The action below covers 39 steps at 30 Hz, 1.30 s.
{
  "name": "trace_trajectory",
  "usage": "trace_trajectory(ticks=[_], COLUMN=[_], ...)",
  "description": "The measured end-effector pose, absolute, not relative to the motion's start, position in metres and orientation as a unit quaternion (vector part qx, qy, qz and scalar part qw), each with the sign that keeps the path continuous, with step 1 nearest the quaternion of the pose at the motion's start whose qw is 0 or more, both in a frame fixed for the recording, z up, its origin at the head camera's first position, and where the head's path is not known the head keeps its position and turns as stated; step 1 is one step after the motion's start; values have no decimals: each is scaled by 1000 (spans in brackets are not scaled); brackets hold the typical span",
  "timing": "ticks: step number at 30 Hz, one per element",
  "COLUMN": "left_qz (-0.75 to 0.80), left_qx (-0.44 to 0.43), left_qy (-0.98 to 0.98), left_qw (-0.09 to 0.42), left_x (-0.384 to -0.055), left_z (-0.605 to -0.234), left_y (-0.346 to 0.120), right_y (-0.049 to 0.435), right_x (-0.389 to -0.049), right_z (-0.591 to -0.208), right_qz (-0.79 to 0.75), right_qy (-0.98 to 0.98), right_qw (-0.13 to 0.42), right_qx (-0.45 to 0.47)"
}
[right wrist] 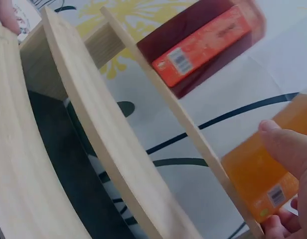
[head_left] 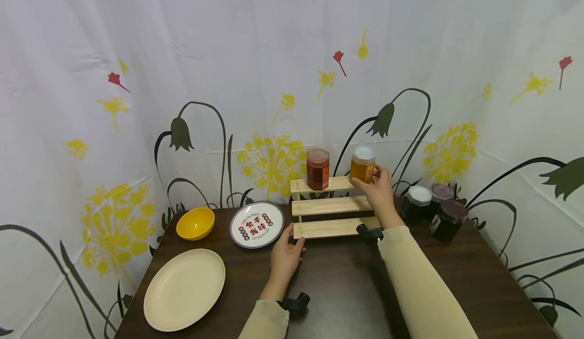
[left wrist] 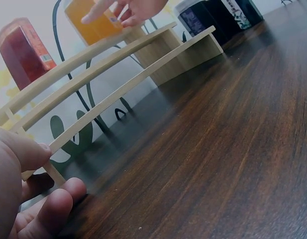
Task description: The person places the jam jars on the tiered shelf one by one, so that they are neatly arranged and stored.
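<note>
— Fingers of my right hand (head_left: 377, 191) are curled round the amber jar (head_left: 362, 164), which stands on the top step of the rack (head_left: 335, 205), right end.

— And your left?

— My left hand (head_left: 285, 254) lies relaxed on the table (head_left: 456, 278), fingertips touching the rack's lower left corner, gripping nothing.

— What else is on that rack?

— I see a red jar (head_left: 317, 168) on the top step, left of the amber one and apart from it. Right of the rack stand three dark jars (head_left: 433, 204). Left of it lie a printed plate (head_left: 257, 224), then a yellow bowl (head_left: 195, 223), and nearer me a cream plate (head_left: 184, 288).
</note>
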<state>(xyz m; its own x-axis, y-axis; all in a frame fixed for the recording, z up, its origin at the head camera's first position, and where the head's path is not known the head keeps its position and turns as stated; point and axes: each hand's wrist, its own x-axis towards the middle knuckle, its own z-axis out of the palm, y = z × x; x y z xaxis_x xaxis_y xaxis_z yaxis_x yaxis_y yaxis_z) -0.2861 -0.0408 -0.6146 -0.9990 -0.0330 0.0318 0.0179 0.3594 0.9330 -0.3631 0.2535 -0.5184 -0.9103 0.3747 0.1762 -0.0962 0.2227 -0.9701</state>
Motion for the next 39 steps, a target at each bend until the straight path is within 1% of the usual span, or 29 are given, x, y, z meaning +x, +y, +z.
trace_trajectory(ticks=[2, 5, 12, 18, 23, 27, 32, 35, 39], left_qz=[-567, -569, -576, -577, -579, -577, -570, -566, -565], left_qx=[8, 12, 13, 13, 12, 13, 12, 13, 14], left_qy=[-823, -822, -817, -816, -815, -817, -822, -824, -825], left_qw=[18, 11, 10, 13, 9, 8, 9, 7, 7], left_x=[-284, -283, -284, -285, -287, -290, -290, -290, -290], left_z=[-616, -617, -616, -618, -616, -615, -617, -617, -615], left_y=[-40, -40, -39, -38, -39, -39, -40, -41, -41], right_y=[256, 257, 261, 270, 283, 296, 309, 316, 326], right_x=[-358, -346, -321, -304, -287, -275, -258, -249, -238], right_z=[-520, -522, -514, -506, -500, -500, -511, -517, -521], right_qz=[620, 604, 542, 504, 473, 471, 462, 451, 442], right_qy=[-758, -770, -799, -815, -817, -809, -804, -797, -767], right_qw=[184, 193, 256, 283, 324, 347, 367, 395, 456], right_qx=[-82, -78, -57, -44, -53, -60, -71, -79, -89])
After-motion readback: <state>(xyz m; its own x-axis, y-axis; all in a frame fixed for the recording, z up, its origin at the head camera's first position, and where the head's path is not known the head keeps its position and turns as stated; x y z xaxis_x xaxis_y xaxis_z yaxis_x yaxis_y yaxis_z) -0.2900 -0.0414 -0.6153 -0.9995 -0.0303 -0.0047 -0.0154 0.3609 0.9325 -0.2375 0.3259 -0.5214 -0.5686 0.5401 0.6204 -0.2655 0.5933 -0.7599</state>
